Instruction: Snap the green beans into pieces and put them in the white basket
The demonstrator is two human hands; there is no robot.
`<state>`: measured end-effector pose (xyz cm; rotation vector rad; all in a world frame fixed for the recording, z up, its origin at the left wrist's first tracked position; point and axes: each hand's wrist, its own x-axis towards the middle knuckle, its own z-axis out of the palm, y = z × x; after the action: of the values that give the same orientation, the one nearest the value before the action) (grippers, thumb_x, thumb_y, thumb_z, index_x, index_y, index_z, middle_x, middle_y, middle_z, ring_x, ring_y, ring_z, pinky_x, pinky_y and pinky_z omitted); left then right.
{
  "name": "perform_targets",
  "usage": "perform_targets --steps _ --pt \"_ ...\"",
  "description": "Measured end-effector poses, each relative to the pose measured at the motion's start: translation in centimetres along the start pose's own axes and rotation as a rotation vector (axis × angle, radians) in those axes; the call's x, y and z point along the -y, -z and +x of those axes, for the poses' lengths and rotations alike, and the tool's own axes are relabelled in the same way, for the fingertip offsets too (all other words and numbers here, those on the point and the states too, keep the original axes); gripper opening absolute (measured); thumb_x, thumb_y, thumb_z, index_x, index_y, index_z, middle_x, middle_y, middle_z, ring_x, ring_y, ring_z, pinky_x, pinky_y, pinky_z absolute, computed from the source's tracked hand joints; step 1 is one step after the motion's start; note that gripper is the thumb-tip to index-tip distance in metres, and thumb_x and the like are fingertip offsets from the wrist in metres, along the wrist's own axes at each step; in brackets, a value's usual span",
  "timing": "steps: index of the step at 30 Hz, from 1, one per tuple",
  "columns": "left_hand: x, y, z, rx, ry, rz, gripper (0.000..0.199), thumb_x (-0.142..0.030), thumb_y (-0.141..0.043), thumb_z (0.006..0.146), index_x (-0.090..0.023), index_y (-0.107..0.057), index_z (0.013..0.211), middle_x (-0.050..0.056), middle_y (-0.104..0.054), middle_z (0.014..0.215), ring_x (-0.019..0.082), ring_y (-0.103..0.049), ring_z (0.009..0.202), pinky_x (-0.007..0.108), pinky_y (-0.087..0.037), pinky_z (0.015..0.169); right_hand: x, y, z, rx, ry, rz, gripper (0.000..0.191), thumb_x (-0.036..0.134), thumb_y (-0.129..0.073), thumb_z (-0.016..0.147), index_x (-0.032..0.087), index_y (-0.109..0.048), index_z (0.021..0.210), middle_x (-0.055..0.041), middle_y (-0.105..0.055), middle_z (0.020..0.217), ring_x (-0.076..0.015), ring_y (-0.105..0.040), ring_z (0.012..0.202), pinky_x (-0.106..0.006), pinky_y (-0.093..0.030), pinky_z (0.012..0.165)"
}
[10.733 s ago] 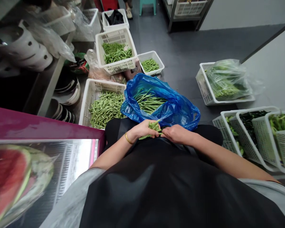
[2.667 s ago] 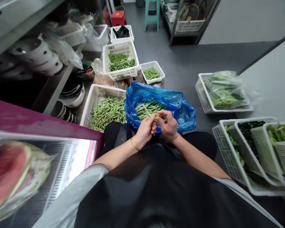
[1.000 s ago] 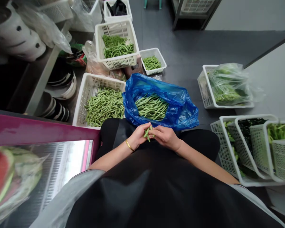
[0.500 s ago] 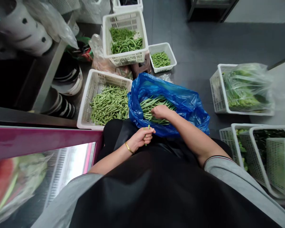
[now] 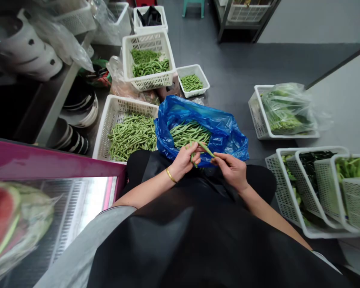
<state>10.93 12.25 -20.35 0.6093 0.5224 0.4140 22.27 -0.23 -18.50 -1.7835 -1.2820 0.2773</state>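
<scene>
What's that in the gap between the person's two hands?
In the head view, a green bean spans the gap, running from the left hand to the fingertips of the right hand, above the blue plastic bag.

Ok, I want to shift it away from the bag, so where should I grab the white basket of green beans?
Grip the far rim of the white plastic basket from above, near its two corners. That rim stands bare above the green beans, while the right side lies against the blue plastic bag and the near edge sits by the black apron.
</scene>
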Motion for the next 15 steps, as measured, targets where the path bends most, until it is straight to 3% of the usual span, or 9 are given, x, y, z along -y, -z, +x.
perform_targets --steps 3,7,8,10,13,15 --pt "0.8 -0.4 -0.7 -0.039 -0.074 0.13 0.031 -0.039 -0.068 0.071 -0.011 -0.057 0.074 -0.001 -0.056 0.059 0.0 -0.029 0.035 0.017 -0.02 0.034 -1.0 -0.9 -1.8 0.22 -0.016 -0.163 0.023 0.024 -0.046 0.087 0.017 -0.068 0.094 -0.0072 -0.072 0.083 -0.0172 -0.067 0.074 -0.028 -0.052 0.072" --pt "0.5 0.0 -2.6 0.038 -0.119 0.331 0.033 -0.042 -0.068 0.07 -0.012 -0.054 0.07 -0.001 -0.056 0.058 0.001 -0.032 0.036 0.018 -0.018 0.034 -2.0 -1.0 -1.9 0.889 -0.1 -0.436 0.016 0.016 -0.054 0.079 0.015 -0.07 0.079 -0.0104 -0.071 0.08 -0.0214 -0.066 0.076 -0.029 -0.048 0.07" --pt "0.2 0.1 -3.0 0.066 -0.106 0.358 0.033 -0.043 -0.067 0.07 -0.012 -0.055 0.071 -0.002 -0.055 0.055 0.001 -0.031 0.035 0.018 -0.018 0.034 -2.2 -0.8 -1.6 0.988 -0.131 -0.42 0.013 0.018 -0.058 0.076 0.015 -0.07 0.078 -0.01 -0.071 0.078 -0.0221 -0.065 0.076 -0.029 -0.048 0.068" --pt "-0.2 0.6 -3.9 0.108 -0.054 0.413 0.032 -0.042 -0.067 0.069 -0.011 -0.059 0.075 -0.003 -0.05 0.049 0.002 -0.03 0.034 0.018 -0.018 0.035 -2.4 -0.1 -0.3 0.987 -0.208 -0.216 0.02 0.027 -0.063 0.073 0.015 -0.07 0.088 -0.0085 -0.07 0.082 -0.0212 -0.064 0.076 -0.028 -0.047 0.067" --pt "-0.3 1.1 -4.6 0.161 0.063 0.491 0.033 -0.039 -0.067 0.067 -0.009 -0.064 0.081 -0.005 -0.045 0.043 0.004 -0.032 0.034 0.019 -0.019 0.036 -2.2 0.4 2.5 0.707 -0.395 0.287 0.044 0.049 -0.051 0.081 0.014 -0.064 0.104 -0.006 -0.067 0.077 -0.0142 -0.06 0.06 -0.025 -0.045 0.056" --pt "0.0 1.4 -4.8 0.165 0.133 0.525 0.028 -0.035 -0.066 0.066 -0.009 -0.064 0.076 -0.005 -0.043 0.041 0.004 -0.033 0.033 0.019 -0.019 0.035 -1.6 0.0 4.0 0.53 -0.483 0.509 0.051 0.056 -0.049 0.08 0.011 -0.064 0.098 -0.0013 -0.059 0.059 -0.0097 -0.049 0.044 -0.023 -0.039 0.044"
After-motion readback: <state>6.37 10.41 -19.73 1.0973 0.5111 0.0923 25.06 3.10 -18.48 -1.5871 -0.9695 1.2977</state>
